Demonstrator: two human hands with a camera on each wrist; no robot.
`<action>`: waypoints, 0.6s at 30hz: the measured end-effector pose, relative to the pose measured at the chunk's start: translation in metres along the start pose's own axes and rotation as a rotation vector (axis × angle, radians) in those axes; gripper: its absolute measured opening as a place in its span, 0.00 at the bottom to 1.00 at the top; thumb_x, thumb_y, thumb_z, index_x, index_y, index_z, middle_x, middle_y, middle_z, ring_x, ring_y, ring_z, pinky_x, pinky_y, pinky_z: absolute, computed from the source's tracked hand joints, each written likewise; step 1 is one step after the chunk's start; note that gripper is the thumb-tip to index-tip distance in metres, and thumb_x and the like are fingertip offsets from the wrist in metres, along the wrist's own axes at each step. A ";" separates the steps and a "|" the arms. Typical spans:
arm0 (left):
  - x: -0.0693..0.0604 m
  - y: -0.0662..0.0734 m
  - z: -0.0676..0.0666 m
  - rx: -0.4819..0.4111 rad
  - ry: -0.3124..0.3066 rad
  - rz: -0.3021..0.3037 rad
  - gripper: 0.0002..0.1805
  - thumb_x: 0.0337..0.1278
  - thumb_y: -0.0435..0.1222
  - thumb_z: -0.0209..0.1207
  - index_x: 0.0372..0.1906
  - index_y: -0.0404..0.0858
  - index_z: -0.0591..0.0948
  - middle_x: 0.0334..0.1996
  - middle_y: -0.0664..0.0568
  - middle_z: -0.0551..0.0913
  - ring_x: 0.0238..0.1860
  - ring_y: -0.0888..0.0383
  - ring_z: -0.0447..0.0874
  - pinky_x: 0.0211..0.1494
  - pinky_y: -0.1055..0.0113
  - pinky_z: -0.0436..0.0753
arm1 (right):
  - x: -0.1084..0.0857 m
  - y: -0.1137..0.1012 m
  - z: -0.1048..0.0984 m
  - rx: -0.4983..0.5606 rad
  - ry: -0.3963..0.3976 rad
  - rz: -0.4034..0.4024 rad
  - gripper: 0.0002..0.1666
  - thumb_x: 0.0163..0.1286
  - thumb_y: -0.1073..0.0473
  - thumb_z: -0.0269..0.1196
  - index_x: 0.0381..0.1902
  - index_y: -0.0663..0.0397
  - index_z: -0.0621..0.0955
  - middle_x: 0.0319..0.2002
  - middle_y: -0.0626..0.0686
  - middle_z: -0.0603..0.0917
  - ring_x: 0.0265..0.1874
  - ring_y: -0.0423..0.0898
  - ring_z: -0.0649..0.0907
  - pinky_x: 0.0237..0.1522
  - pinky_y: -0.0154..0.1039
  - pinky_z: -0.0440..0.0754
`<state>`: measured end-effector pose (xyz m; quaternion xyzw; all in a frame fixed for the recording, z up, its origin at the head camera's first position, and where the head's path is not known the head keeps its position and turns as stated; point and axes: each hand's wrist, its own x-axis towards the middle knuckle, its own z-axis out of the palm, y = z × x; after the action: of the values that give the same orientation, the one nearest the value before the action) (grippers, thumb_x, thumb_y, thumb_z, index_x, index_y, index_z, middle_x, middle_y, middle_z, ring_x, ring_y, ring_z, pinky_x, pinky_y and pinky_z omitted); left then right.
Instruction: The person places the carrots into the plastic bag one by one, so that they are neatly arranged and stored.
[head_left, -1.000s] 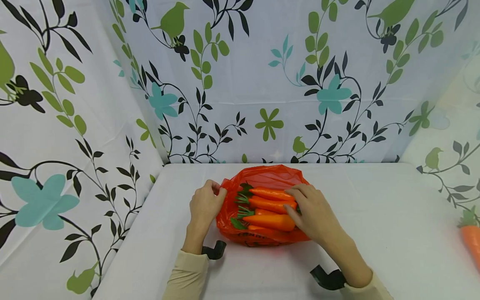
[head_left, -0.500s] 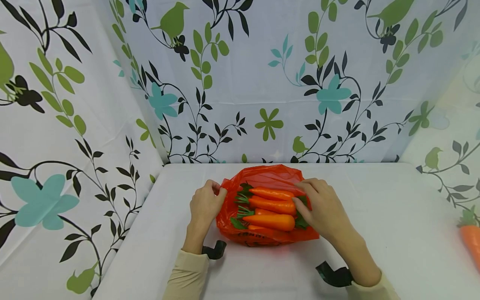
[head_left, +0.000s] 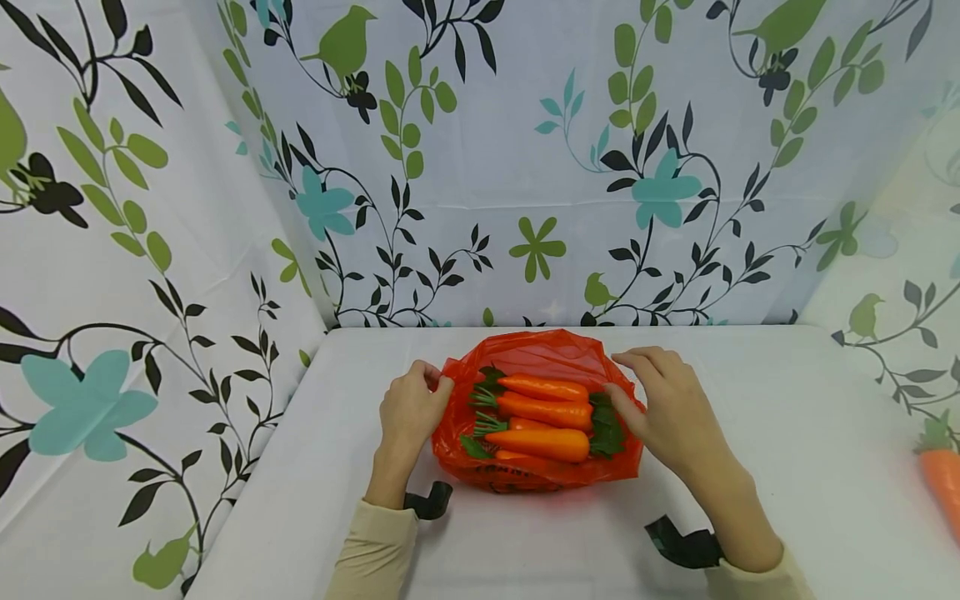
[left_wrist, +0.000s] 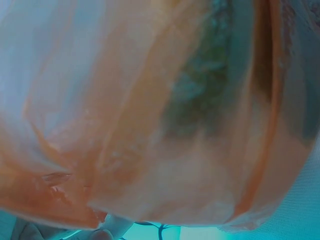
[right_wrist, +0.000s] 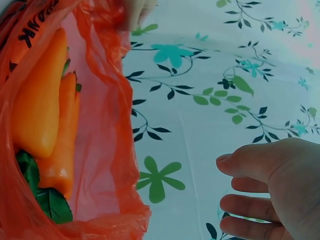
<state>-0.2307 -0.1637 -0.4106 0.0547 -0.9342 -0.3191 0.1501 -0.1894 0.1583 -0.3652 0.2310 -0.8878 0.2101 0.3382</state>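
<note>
A red plastic bag [head_left: 558, 346] lies with its mouth spread on the table, in the middle of the head view. Inside are several orange carrots [head_left: 543, 444], side by side, with green leaves [head_left: 607, 429] at both ends of the pile. My left hand [head_left: 408, 408] pinches the bag's left edge between thumb and fingers. To the right of the bag hovers my right hand [head_left: 675, 412], its fingers loosely bent and holding nothing. The right wrist view shows this hand [right_wrist: 280, 185] apart from the bag. Thin bag film [left_wrist: 150, 125] fills most of the left wrist view.
The bag rests on a white table [head_left: 757, 433]. Behind and to the left hangs a patterned cloth [head_left: 480, 192] with leaves and birds. Another orange carrot-shaped thing [head_left: 943, 483] shows at the far right edge. Black bands [head_left: 684, 546] are on the wrists.
My right hand has drawn away from the carrots to the right, past the bag's right edge, baring the green leaves there. The left hand has stayed in place.
</note>
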 end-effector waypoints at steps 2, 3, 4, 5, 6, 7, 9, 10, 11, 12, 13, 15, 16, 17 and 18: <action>0.000 0.000 0.000 0.001 -0.001 -0.002 0.14 0.61 0.44 0.54 0.41 0.38 0.81 0.32 0.47 0.86 0.26 0.53 0.78 0.30 0.62 0.78 | 0.001 0.001 -0.003 0.000 0.008 0.010 0.23 0.55 0.64 0.74 0.49 0.63 0.83 0.46 0.61 0.84 0.47 0.59 0.81 0.48 0.58 0.82; 0.000 0.000 0.000 0.002 -0.002 -0.003 0.14 0.61 0.44 0.54 0.41 0.38 0.80 0.32 0.47 0.86 0.25 0.53 0.78 0.30 0.62 0.78 | 0.001 0.002 -0.004 0.001 0.012 0.015 0.23 0.55 0.64 0.74 0.49 0.63 0.83 0.46 0.61 0.84 0.47 0.59 0.81 0.48 0.59 0.82; 0.000 0.000 0.000 0.002 -0.002 -0.004 0.14 0.61 0.44 0.54 0.41 0.38 0.80 0.32 0.47 0.86 0.25 0.53 0.78 0.30 0.63 0.78 | 0.001 0.003 -0.006 0.003 0.014 0.021 0.23 0.55 0.64 0.74 0.50 0.63 0.83 0.46 0.61 0.84 0.47 0.59 0.81 0.48 0.59 0.82; 0.000 0.000 0.000 0.002 -0.003 -0.006 0.14 0.61 0.44 0.54 0.41 0.38 0.80 0.32 0.46 0.86 0.25 0.53 0.78 0.30 0.63 0.78 | 0.001 0.003 -0.007 0.002 0.016 0.024 0.23 0.55 0.64 0.73 0.50 0.63 0.83 0.46 0.61 0.84 0.48 0.59 0.81 0.48 0.59 0.82; 0.000 0.000 0.000 0.003 -0.004 -0.008 0.14 0.61 0.44 0.54 0.41 0.38 0.80 0.32 0.47 0.86 0.25 0.53 0.78 0.30 0.63 0.78 | 0.001 0.004 -0.008 0.002 0.018 0.026 0.23 0.55 0.65 0.73 0.50 0.63 0.83 0.46 0.61 0.84 0.48 0.59 0.81 0.48 0.59 0.82; 0.000 0.000 0.000 0.003 -0.005 -0.010 0.14 0.61 0.45 0.54 0.41 0.39 0.80 0.32 0.47 0.86 0.26 0.53 0.78 0.30 0.63 0.78 | 0.001 0.005 -0.009 0.003 0.020 0.027 0.23 0.55 0.65 0.73 0.50 0.63 0.83 0.47 0.61 0.84 0.48 0.59 0.81 0.48 0.60 0.82; 0.000 0.000 0.000 0.003 -0.007 -0.012 0.14 0.62 0.45 0.54 0.41 0.39 0.80 0.33 0.47 0.86 0.26 0.54 0.78 0.30 0.62 0.78 | 0.000 0.008 -0.010 0.002 0.022 0.028 0.23 0.55 0.65 0.73 0.51 0.64 0.83 0.47 0.61 0.84 0.48 0.60 0.81 0.48 0.59 0.81; 0.000 0.000 0.000 0.003 -0.007 -0.013 0.14 0.62 0.45 0.54 0.41 0.39 0.80 0.33 0.47 0.86 0.26 0.54 0.78 0.30 0.62 0.79 | 0.000 0.009 -0.011 -0.002 0.022 0.030 0.24 0.55 0.65 0.73 0.51 0.63 0.83 0.47 0.61 0.84 0.48 0.59 0.81 0.49 0.59 0.81; 0.000 0.000 0.000 0.003 -0.007 -0.013 0.14 0.62 0.45 0.54 0.41 0.39 0.80 0.33 0.46 0.86 0.26 0.54 0.78 0.30 0.62 0.79 | 0.000 0.010 -0.012 -0.004 0.022 0.034 0.24 0.55 0.65 0.73 0.51 0.63 0.83 0.48 0.61 0.84 0.48 0.59 0.81 0.49 0.59 0.81; 0.000 0.000 0.000 0.002 -0.008 -0.012 0.14 0.62 0.45 0.54 0.41 0.38 0.80 0.33 0.46 0.87 0.26 0.54 0.78 0.30 0.62 0.79 | 0.000 0.010 -0.013 -0.009 0.022 0.040 0.24 0.55 0.65 0.73 0.51 0.63 0.83 0.48 0.61 0.84 0.48 0.59 0.81 0.49 0.59 0.81; 0.000 0.000 0.000 0.002 -0.007 -0.012 0.14 0.62 0.45 0.54 0.41 0.38 0.80 0.34 0.46 0.87 0.26 0.54 0.78 0.31 0.62 0.80 | 0.000 0.011 -0.014 -0.010 0.022 0.047 0.24 0.55 0.65 0.73 0.52 0.63 0.83 0.48 0.61 0.84 0.49 0.59 0.80 0.48 0.59 0.81; 0.000 0.000 0.000 0.002 -0.006 -0.011 0.14 0.62 0.45 0.54 0.41 0.38 0.80 0.34 0.46 0.87 0.26 0.54 0.78 0.31 0.61 0.80 | 0.000 0.013 -0.016 -0.013 0.025 0.058 0.25 0.55 0.65 0.73 0.52 0.62 0.82 0.48 0.61 0.84 0.49 0.59 0.80 0.49 0.59 0.81; 0.000 0.000 0.000 0.002 -0.006 -0.010 0.14 0.62 0.45 0.54 0.41 0.38 0.80 0.34 0.46 0.87 0.26 0.54 0.78 0.31 0.61 0.80 | 0.000 0.013 -0.017 -0.014 0.027 0.064 0.25 0.55 0.65 0.73 0.52 0.62 0.82 0.48 0.61 0.83 0.49 0.60 0.80 0.49 0.60 0.81; 0.000 0.000 0.000 0.003 -0.006 -0.009 0.14 0.62 0.45 0.54 0.42 0.38 0.80 0.34 0.46 0.87 0.26 0.54 0.78 0.31 0.61 0.80 | 0.000 0.014 -0.018 -0.013 0.031 0.067 0.25 0.55 0.66 0.73 0.52 0.62 0.82 0.48 0.61 0.83 0.50 0.60 0.80 0.49 0.60 0.81; 0.000 0.000 0.000 0.003 -0.005 -0.007 0.15 0.62 0.45 0.54 0.42 0.38 0.80 0.34 0.46 0.87 0.26 0.53 0.78 0.31 0.61 0.80 | 0.000 0.014 -0.019 -0.013 0.034 0.070 0.25 0.55 0.66 0.73 0.53 0.62 0.82 0.48 0.61 0.83 0.50 0.60 0.80 0.50 0.61 0.80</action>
<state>-0.2304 -0.1635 -0.4102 0.0577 -0.9348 -0.3183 0.1466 -0.1881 0.1795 -0.3554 0.1939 -0.8909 0.2200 0.3470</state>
